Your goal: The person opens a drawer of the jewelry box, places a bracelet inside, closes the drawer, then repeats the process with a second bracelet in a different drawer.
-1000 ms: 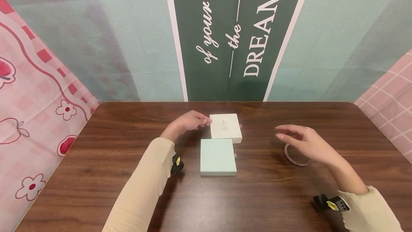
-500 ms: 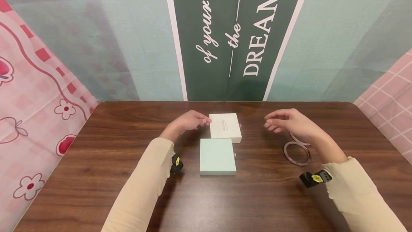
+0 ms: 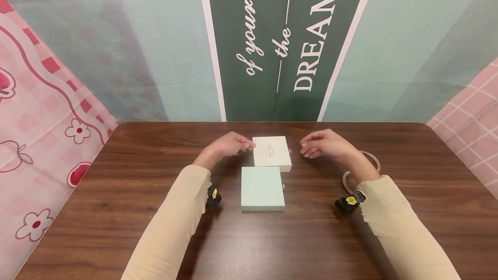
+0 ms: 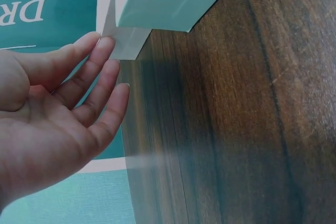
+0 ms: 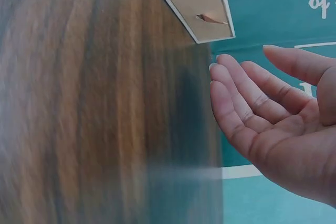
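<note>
A white drawer box (image 3: 271, 152) with small printed lettering lies near the back of the table, its ribbon pull tab (image 5: 211, 19) on the right end. My left hand (image 3: 231, 144) is at its left side, thumb and forefinger pinching the box's edge in the left wrist view. My right hand (image 3: 324, 144) is a short way right of the tabbed end, fingers loosely bent, nothing held. In front of the white box lies a mint green box (image 3: 262, 188) with a small tab on its right. Two pale pinkish bangles (image 3: 372, 159) lie on the table, partly hidden by my right forearm.
The dark wooden table (image 3: 307, 245) ends at a green fabric backdrop (image 3: 186, 55) with white lettering. Pink patterned cloth (image 3: 50, 141) hangs at the left, and pink checked cloth (image 3: 474, 124) at the right. Each wrist wears a small black camera (image 3: 346, 204).
My right hand has moved left from over the bangles towards the white box's tabbed end, uncovering more of them. My left hand and both boxes have kept their places.
</note>
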Demonstrator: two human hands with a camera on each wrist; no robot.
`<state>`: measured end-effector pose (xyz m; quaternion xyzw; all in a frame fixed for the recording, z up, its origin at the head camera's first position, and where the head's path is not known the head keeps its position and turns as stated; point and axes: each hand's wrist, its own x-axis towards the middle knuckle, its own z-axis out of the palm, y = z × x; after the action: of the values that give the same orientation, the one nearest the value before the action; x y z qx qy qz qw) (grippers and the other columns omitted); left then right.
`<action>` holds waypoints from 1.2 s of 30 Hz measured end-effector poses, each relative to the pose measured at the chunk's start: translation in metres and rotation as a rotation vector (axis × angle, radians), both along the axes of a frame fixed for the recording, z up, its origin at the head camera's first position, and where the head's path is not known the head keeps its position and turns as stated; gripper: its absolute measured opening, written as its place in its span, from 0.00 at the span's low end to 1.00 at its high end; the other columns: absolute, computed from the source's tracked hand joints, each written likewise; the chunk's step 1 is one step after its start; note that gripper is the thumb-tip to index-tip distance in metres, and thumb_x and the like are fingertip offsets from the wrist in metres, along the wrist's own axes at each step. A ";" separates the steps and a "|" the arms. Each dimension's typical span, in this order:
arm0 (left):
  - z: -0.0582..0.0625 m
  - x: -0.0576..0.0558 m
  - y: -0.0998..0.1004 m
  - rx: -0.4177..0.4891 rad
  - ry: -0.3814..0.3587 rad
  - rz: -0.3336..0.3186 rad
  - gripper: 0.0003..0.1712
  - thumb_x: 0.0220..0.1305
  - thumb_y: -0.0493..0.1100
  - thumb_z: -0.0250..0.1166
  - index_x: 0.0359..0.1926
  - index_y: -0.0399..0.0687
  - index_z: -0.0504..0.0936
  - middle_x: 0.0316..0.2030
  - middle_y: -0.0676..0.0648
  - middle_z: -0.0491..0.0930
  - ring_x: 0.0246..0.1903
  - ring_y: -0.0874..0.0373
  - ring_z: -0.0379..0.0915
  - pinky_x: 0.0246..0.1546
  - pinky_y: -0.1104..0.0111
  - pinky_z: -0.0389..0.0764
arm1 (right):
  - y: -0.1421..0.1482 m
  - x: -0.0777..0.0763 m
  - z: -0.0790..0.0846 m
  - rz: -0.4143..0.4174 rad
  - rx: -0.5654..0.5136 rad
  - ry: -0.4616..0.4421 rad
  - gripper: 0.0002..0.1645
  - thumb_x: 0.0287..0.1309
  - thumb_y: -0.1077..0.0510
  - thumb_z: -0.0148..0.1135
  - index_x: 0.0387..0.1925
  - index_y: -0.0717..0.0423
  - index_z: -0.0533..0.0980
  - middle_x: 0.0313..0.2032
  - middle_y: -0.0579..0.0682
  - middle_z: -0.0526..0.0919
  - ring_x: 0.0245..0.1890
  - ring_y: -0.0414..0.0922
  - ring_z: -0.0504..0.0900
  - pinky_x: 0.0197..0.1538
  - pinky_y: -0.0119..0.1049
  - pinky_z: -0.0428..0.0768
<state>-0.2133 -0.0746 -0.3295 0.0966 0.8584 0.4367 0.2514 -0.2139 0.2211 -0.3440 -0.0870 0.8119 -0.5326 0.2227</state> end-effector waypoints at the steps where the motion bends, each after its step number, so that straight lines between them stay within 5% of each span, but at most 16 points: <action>1: 0.000 0.000 0.000 -0.002 0.000 0.000 0.15 0.67 0.34 0.50 0.49 0.40 0.79 0.48 0.44 0.78 0.49 0.50 0.70 0.51 0.60 0.70 | -0.002 -0.001 -0.001 -0.005 -0.005 -0.006 0.19 0.63 0.64 0.50 0.50 0.78 0.67 0.38 0.65 0.80 0.37 0.51 0.81 0.43 0.40 0.79; 12: -0.002 -0.002 -0.002 0.006 -0.007 0.001 0.15 0.67 0.34 0.50 0.49 0.40 0.79 0.48 0.44 0.78 0.49 0.49 0.70 0.52 0.59 0.70 | -0.020 -0.005 -0.015 -0.031 -0.040 -0.047 0.18 0.56 0.66 0.59 0.45 0.76 0.71 0.32 0.59 0.81 0.29 0.47 0.80 0.40 0.40 0.80; 36: -0.001 -0.001 -0.001 0.018 -0.019 0.020 0.14 0.66 0.34 0.52 0.48 0.40 0.80 0.48 0.45 0.78 0.50 0.50 0.70 0.54 0.58 0.68 | -0.032 -0.004 -0.024 -0.127 0.009 0.032 0.09 0.55 0.69 0.58 0.36 0.74 0.76 0.29 0.58 0.82 0.26 0.49 0.79 0.35 0.36 0.80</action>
<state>-0.2140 -0.0753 -0.3303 0.0860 0.8529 0.4477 0.2543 -0.2177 0.1893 -0.3677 -0.0430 0.8216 -0.5406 0.1757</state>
